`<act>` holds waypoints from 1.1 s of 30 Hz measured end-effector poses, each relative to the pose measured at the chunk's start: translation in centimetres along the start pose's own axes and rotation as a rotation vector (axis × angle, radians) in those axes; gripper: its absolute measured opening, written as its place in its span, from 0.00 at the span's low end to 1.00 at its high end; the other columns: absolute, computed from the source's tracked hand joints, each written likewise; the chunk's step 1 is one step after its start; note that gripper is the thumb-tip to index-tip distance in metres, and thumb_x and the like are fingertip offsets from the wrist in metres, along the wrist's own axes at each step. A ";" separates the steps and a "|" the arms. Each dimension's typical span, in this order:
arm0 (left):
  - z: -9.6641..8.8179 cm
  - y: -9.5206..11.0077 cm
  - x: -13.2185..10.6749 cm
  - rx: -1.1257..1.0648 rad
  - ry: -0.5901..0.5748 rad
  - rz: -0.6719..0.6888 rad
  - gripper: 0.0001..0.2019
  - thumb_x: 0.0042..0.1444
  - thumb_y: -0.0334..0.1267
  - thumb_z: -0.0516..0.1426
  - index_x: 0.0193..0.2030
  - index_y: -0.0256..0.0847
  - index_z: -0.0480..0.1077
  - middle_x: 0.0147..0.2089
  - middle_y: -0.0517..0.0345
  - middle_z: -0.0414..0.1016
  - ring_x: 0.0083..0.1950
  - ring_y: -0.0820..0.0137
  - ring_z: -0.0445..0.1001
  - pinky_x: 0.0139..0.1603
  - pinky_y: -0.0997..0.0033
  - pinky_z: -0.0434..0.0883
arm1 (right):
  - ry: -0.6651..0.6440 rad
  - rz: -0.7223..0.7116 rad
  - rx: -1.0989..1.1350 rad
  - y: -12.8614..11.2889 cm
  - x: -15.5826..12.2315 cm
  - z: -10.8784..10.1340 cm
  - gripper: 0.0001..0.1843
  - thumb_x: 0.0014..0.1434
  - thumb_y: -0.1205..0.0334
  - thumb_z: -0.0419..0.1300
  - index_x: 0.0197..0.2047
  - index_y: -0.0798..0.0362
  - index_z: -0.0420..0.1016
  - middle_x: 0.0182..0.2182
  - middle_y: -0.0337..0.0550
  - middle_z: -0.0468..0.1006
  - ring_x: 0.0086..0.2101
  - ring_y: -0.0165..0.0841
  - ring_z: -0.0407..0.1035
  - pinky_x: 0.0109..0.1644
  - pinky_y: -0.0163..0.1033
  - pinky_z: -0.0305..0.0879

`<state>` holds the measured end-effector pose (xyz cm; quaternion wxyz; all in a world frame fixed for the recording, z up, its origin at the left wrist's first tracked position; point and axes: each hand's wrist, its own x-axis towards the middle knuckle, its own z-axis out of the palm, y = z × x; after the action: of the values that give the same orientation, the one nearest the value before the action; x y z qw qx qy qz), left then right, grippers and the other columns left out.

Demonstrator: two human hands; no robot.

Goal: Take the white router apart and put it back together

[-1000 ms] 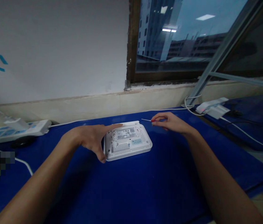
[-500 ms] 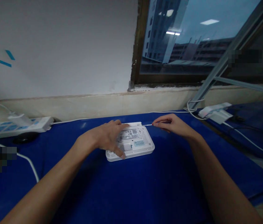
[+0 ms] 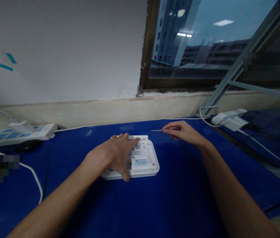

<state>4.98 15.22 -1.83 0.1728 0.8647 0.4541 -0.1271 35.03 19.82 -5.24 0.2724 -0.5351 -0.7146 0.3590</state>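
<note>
A white router (image 3: 145, 167) lies underside up on the blue table, its labels and rows of vent holes showing. Along its far edge runs a white antenna (image 3: 143, 137). My left hand (image 3: 117, 153) spans the router's left part, thumb over the near edge and fingers at the far edge, gripping it and hiding some of the labels. Off the router's far right corner, my right hand (image 3: 179, 132) pinches a thin screwdriver (image 3: 156, 131). Its metal shaft points left and its tip is apart from the router; the fingers cover most of the handle.
A white power strip (image 3: 44, 132) with a plug in it stands at the left, a black object (image 3: 28, 145) before it. Another white strip with an adapter (image 3: 233, 123) is at the right. White cables run along the wall, and a metal frame (image 3: 219, 94) rises at the right.
My left hand and the router have shifted left and nearer to me. The screwdriver tip, formerly at the antenna's end, is now clear of it; my right hand has barely moved.
</note>
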 end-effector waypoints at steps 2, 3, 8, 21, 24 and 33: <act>-0.6 -1.3 -0.3 -0.046 0.018 0.068 0.64 0.30 0.53 0.73 0.75 0.50 0.48 0.69 0.41 0.61 0.65 0.38 0.65 0.62 0.42 0.66 | 0.006 -0.002 -0.006 0.1 0.0 -0.1 0.17 0.56 0.50 0.65 0.41 0.55 0.83 0.23 0.40 0.75 0.23 0.28 0.66 0.26 0.34 0.63; -1.2 -2.2 -0.7 -0.090 0.029 0.085 0.64 0.31 0.55 0.72 0.75 0.53 0.46 0.68 0.44 0.62 0.63 0.41 0.67 0.61 0.46 0.68 | 0.016 0.000 -0.008 0.1 0.1 -0.1 0.18 0.55 0.50 0.65 0.41 0.55 0.83 0.24 0.40 0.75 0.23 0.28 0.66 0.26 0.34 0.63; -4.5 -7.0 -4.3 -0.196 0.360 0.116 0.55 0.40 0.56 0.70 0.73 0.52 0.50 0.66 0.52 0.65 0.63 0.48 0.67 0.64 0.52 0.65 | 0.060 0.015 -0.006 0.5 0.3 -0.3 0.19 0.55 0.49 0.66 0.42 0.55 0.83 0.22 0.40 0.75 0.23 0.29 0.66 0.26 0.34 0.63; -2.4 -5.2 -1.8 -0.167 0.197 0.022 0.60 0.36 0.60 0.70 0.74 0.60 0.45 0.64 0.48 0.64 0.60 0.45 0.69 0.59 0.47 0.68 | 0.051 0.027 -0.032 0.4 0.3 -0.1 0.20 0.56 0.46 0.65 0.42 0.53 0.83 0.25 0.40 0.76 0.24 0.29 0.66 0.27 0.35 0.64; -1.3 -3.4 -0.4 -0.126 0.138 0.042 0.62 0.35 0.59 0.71 0.74 0.61 0.43 0.62 0.46 0.65 0.60 0.44 0.69 0.57 0.46 0.69 | 0.048 0.020 -0.050 0.2 0.3 -0.1 0.20 0.57 0.46 0.65 0.42 0.54 0.83 0.24 0.39 0.74 0.24 0.29 0.66 0.28 0.36 0.64; 1.2 -1.6 1.5 -0.115 0.250 0.121 0.61 0.38 0.64 0.68 0.75 0.52 0.44 0.63 0.42 0.65 0.66 0.40 0.60 0.62 0.42 0.64 | 0.046 -0.035 0.008 -0.1 0.1 0.1 0.21 0.59 0.43 0.63 0.43 0.52 0.81 0.23 0.37 0.71 0.23 0.27 0.63 0.25 0.34 0.60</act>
<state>4.42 16.61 -3.79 0.1715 0.8882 0.4259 0.0187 34.92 19.93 -5.23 0.2972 -0.5293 -0.7160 0.3448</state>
